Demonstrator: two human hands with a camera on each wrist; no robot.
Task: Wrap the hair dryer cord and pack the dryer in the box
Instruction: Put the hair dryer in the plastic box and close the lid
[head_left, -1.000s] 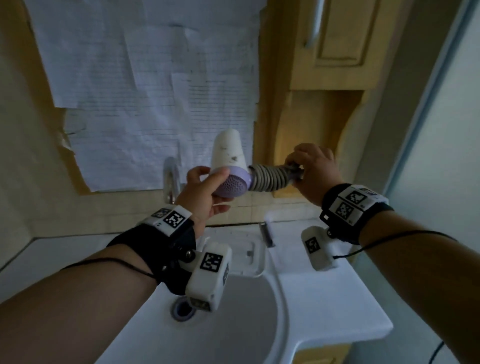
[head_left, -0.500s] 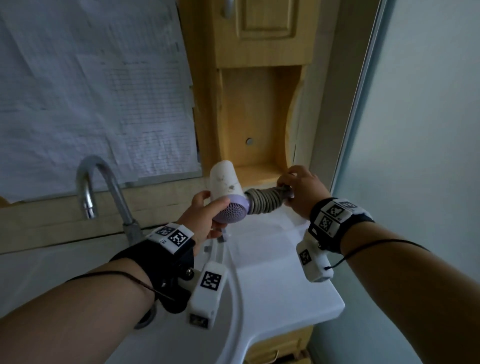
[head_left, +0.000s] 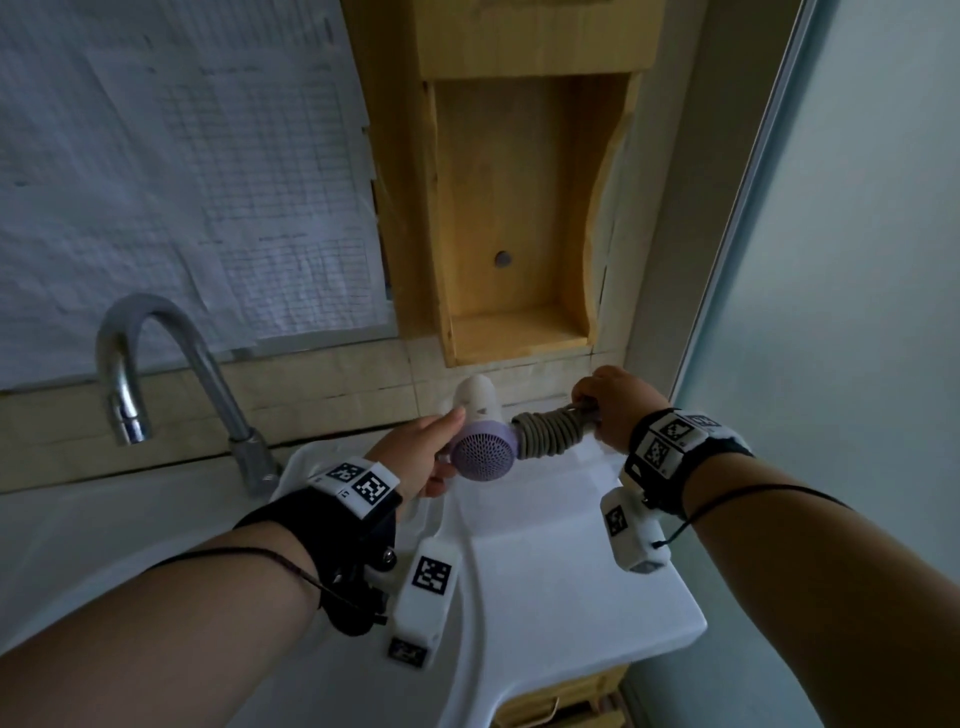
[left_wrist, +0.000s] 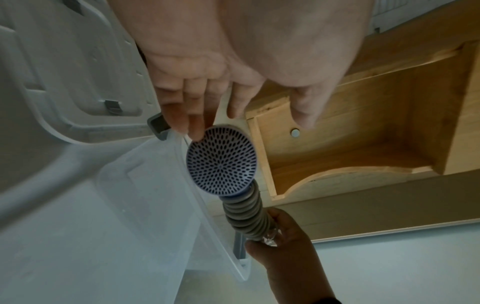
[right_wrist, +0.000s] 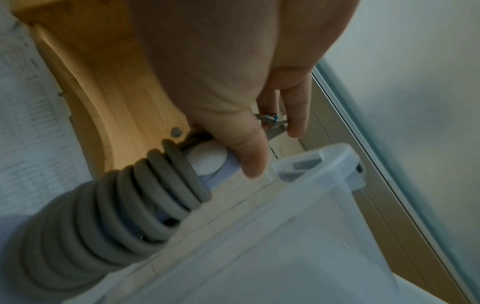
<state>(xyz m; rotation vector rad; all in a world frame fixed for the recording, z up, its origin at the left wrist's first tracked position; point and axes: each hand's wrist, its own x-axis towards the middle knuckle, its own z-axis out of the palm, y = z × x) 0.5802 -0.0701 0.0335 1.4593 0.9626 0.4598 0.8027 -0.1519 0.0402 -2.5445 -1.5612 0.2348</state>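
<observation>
A white hair dryer (head_left: 483, 452) with a lavender rear grille (left_wrist: 221, 162) hangs above a clear plastic box (head_left: 540, 519) on the sink counter. Its grey cord (head_left: 550, 428) is coiled in tight turns round the handle (right_wrist: 103, 216). My left hand (head_left: 426, 452) holds the dryer's barrel, thumb on top and fingers (left_wrist: 197, 115) at the grille's rim. My right hand (head_left: 613, 405) grips the end of the handle, with the plug (right_wrist: 272, 123) between its fingers. The box rim (right_wrist: 324, 164) lies just under that hand.
The box's lid (left_wrist: 64, 82) lies open to the left, beside a chrome faucet (head_left: 156, 364). An open wooden niche (head_left: 514, 208) hangs on the wall right behind the dryer. A frosted glass panel (head_left: 857, 312) bounds the right side; paper sheets (head_left: 182, 182) cover the left wall.
Both hands carried the dryer to the right, from in front of the papered wall to below the wooden niche and over the box. Both grips look unchanged.
</observation>
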